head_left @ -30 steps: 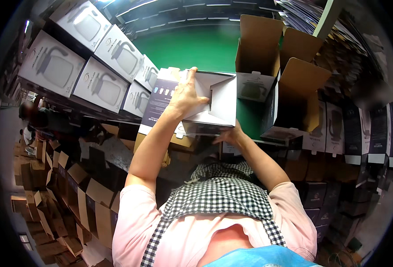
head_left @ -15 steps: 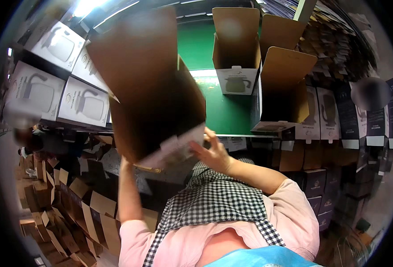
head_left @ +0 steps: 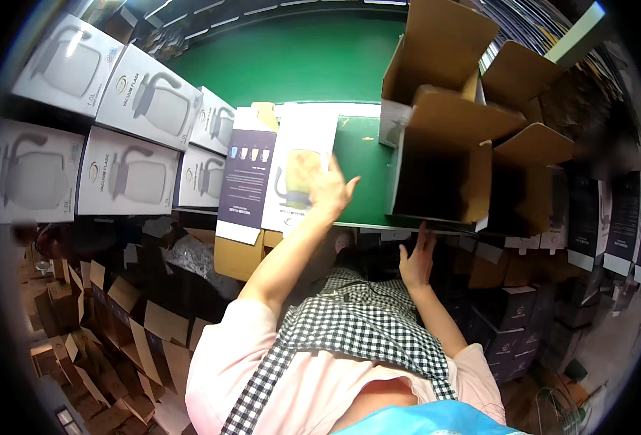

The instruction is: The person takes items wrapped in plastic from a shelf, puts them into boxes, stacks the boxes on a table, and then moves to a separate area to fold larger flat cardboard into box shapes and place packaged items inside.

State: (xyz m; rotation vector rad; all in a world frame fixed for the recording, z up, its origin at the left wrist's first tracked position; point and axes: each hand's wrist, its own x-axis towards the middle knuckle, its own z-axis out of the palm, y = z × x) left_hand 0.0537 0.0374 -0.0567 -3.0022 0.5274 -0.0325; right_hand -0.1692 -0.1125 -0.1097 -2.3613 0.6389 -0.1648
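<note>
My left hand (head_left: 328, 190) is over the green-topped table, fingers spread, at the right edge of a flattened carton (head_left: 302, 138). Whether the fingertips rest on its white panel, printed with a jug, I cannot tell. The carton's dark printed panel and brown flaps hang past the table's near edge. Further right, my right hand (head_left: 418, 262) points upward, fingers stretched, just below the near edge of an open carton (head_left: 444, 177). Any contact there is unclear. That carton stands with its brown lid flap up and a dark interior. Neither hand grips anything.
Closed white jug boxes (head_left: 128, 174) are stacked at the left. More open cartons (head_left: 527, 181) stand at the right of the green table (head_left: 299, 61). Flat cardboard is piled at the far right. Brown open shipping boxes (head_left: 164, 322) lie below left, dark boxes (head_left: 513, 319) below right.
The open carton that both hands held has moved right to stand among the other open cartons, and both hands are off it. The flattened carton has come into sight. The view has shifted.
</note>
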